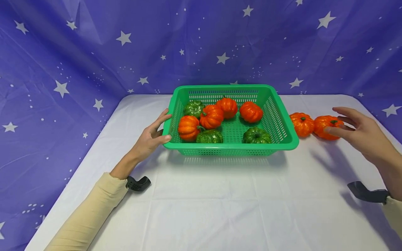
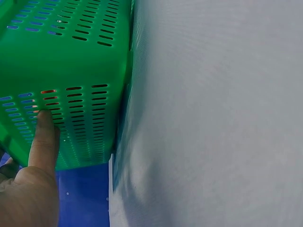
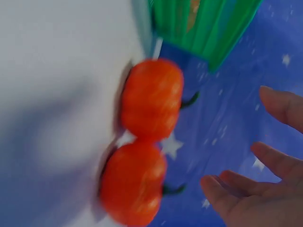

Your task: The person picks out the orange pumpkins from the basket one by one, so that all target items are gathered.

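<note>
In the head view, a green plastic basket (image 1: 216, 146) stands on the white table, with several small orange pumpkins (image 1: 211, 116) and three green ones (image 1: 257, 135) inside. My left hand (image 1: 150, 138) touches the basket's left side with fingers and thumb extended; the left wrist view has one digit (image 2: 45, 142) against the slotted wall. To the right of the basket, two orange pumpkins (image 1: 300, 124) (image 3: 152, 99) sit side by side on the cloth. My right hand (image 1: 361, 134) hovers by the outer pumpkin (image 3: 134, 184), fingers spread and holding nothing.
A white cloth (image 1: 213, 202) covers the table. Behind and beside it hangs a blue curtain (image 1: 188, 42) with white stars. Both wrists carry a black mount (image 1: 138, 183).
</note>
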A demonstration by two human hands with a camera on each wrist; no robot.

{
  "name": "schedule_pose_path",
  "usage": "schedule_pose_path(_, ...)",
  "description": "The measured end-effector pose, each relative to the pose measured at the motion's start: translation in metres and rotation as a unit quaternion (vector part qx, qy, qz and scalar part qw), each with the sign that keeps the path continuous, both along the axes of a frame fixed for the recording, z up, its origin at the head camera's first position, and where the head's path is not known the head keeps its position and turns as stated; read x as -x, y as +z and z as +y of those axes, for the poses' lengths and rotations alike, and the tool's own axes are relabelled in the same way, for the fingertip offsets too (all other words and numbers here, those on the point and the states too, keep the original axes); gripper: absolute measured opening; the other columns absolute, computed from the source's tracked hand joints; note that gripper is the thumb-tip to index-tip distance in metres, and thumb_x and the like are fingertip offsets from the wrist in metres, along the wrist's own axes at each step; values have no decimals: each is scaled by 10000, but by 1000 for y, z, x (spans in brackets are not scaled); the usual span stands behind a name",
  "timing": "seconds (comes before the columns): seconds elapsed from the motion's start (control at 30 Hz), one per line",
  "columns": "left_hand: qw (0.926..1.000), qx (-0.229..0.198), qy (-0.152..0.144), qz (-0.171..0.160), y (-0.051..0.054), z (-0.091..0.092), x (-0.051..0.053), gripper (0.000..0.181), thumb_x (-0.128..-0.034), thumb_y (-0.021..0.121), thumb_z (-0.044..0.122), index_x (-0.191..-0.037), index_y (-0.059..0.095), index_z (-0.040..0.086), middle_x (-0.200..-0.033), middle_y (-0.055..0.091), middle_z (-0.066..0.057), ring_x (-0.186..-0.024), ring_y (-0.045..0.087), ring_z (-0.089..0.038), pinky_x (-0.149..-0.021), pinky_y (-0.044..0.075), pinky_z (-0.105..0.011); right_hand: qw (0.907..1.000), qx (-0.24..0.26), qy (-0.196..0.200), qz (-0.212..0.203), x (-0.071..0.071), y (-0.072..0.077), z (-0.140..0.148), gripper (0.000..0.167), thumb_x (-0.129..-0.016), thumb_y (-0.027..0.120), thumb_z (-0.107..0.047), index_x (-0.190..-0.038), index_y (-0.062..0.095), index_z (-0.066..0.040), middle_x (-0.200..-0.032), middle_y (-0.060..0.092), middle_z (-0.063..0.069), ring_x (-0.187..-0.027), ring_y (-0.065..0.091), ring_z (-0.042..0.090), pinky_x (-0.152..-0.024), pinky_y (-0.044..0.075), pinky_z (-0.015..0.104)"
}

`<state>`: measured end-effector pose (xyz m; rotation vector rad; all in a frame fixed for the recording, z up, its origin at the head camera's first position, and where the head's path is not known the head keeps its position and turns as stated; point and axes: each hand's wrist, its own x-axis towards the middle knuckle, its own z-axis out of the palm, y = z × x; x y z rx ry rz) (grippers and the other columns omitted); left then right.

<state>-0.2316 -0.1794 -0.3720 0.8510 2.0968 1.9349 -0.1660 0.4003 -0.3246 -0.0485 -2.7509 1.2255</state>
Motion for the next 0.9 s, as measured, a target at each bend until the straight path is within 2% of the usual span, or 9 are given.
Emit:
schedule_pose_path(0.13, 10000, -14, -4, 4, 0, 0, 0, 721, -915, 598, 96, -1559, 277, 64, -1643, 54, 92, -1439, 233, -375, -1049, 386, -282, 9994, -12, 327, 89, -3, 10, -23, 716, -915, 722, -198, -1537, 369, -163, -1401, 427, 30, -1186, 483, 92, -769, 424, 50)
schedule_pose_path(0.2, 10000, 0, 13, 24, 0, 0, 0, 718, -915, 598, 94, -1558, 280, 63, -1643, 59, 91, -1448, 218, -360, -1063, 373, -291, 9989, 98, 448, 97, -3, 14, -34, 717, -901, 736, -169, -1523, 381, -135, -1330, 446, 55, -1045, 528, 38, -735, 481, 94)
schedule_pose_path(0.27, 10000, 17, 34, 49, 0, 0, 0, 714, -915, 597, 90, -1556, 284, 60, -1643, 62, 87, -1460, 197, -340, -1081, 353, -307, 9984, 193, 526, 67, -2, 19, -45, 711, -901, 735, -161, -1519, 384, -142, -1330, 434, 92, -995, 546, 28, -695, 527, 143)
schedule_pose_path(0.33, 10000, 22, 37, 69, 1, 0, 0, 709, -917, 593, 83, -1555, 284, 55, -1644, 62, 80, -1466, 183, -331, -1094, 339, -326, 9979, 229, 598, -37, -1, 24, -55, 699, -914, 721, -185, -1524, 378, -183, -1379, 409, 132, -1051, 549, 82, -684, 539, 167)
schedule_pose_path(0.4, 10000, 21, 33, 76, 1, 0, 0, 706, -920, 591, 80, -1555, 284, 53, -1645, 62, 77, -1471, 170, -319, -1102, 328, -338, 9973, 201, 704, -76, 0, 29, -65, 689, -924, 710, -212, -1527, 377, -219, -1447, 374, 161, -1161, 526, 172, -711, 517, 140)
schedule_pose_path(0.5, 10000, 29, 30, 69, 1, 0, 0, 708, -920, 593, 86, -1556, 282, 56, -1645, 60, 81, -1469, 176, -318, -1098, 331, -332, 9954, 228, 935, -38, 3, 36, -82, 685, -920, 717, -206, -1520, 389, -238, -1515, 339, 126, -1291, 447, 273, -766, 474, 97)
schedule_pose_path(0.6, 10000, 16, 23, 61, 0, 0, 0, 712, -920, 599, 96, -1557, 282, 61, -1643, 61, 88, -1461, 199, -333, -1079, 353, -307, 9917, 368, 1229, 115, 5, 42, -98, 680, -903, 731, -146, -1502, 418, -221, -1504, 362, 81, -1278, 473, 249, -815, 459, 88)
schedule_pose_path(0.7, 10000, -26, -4, 40, 0, 0, 1, 717, -921, 605, 103, -1558, 279, 61, -1643, 59, 90, -1452, 212, -355, -1060, 375, -286, 9867, 537, 1526, 181, 7, 49, -113, 670, -896, 730, -96, -1487, 436, -210, -1467, 408, 55, -1267, 502, 229, -823, 497, 139)
schedule_pose_path(0.9, 10000, -69, -19, 6, -1, 1, 1, 722, -921, 610, 110, -1558, 274, 55, -1644, 55, 86, -1447, 217, -372, -1047, 387, -274, 9801, 436, 1933, 115, 15, 61, -133, 688, -898, 731, -106, -1502, 402, -120, -1501, 391, 58, -1341, 417, 378, -926, 451, 148)
